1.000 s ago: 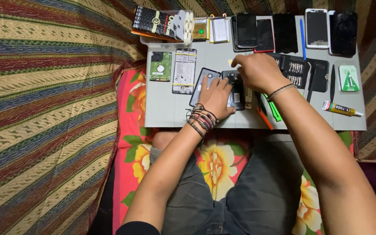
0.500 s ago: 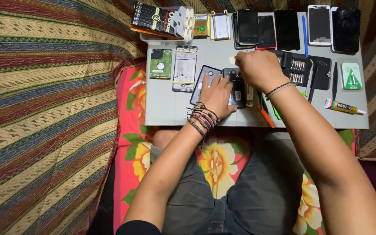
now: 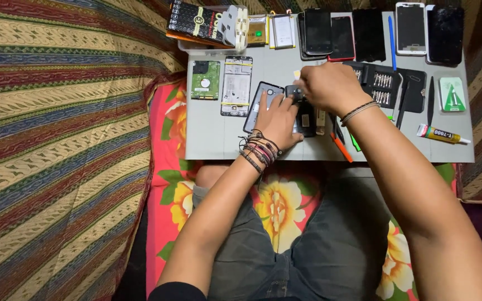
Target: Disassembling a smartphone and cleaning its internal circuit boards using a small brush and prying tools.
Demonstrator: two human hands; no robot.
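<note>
Person sat cross-legged, grey work board (image 3: 213, 146) across the lap. Left hand (image 3: 277, 120), wrist stacked with cord bracelets, lay flat and spread, palm down, pressing on an opened dark phone (image 3: 303, 116) and touching the grey back cover (image 3: 261, 100) just to its outer side. Right hand (image 3: 324, 86) was curled over the phone's top end, fingers bunched; whether they pinched a small part or tool I could not tell, as the hand hid it. The two hands were nearly touching over the phone.

Just beyond the left hand: a bare phone frame (image 3: 236, 85) and a green circuit-board drive (image 3: 205, 79). Just outside the right hand: a black case of screwdriver bits (image 3: 385, 85), lid open. Under the right wrist: an orange tool (image 3: 341, 147) and a green tool (image 3: 355, 142). Further out from the right hand: a glue tube (image 3: 442, 134) and a green packet (image 3: 452, 94). Past both hands, along the far edge of the board: a row of phones (image 3: 369, 34), screens up, and a blue pen (image 3: 391, 33). Striped cloth (image 3: 57, 139) lay to the left-hand side.
</note>
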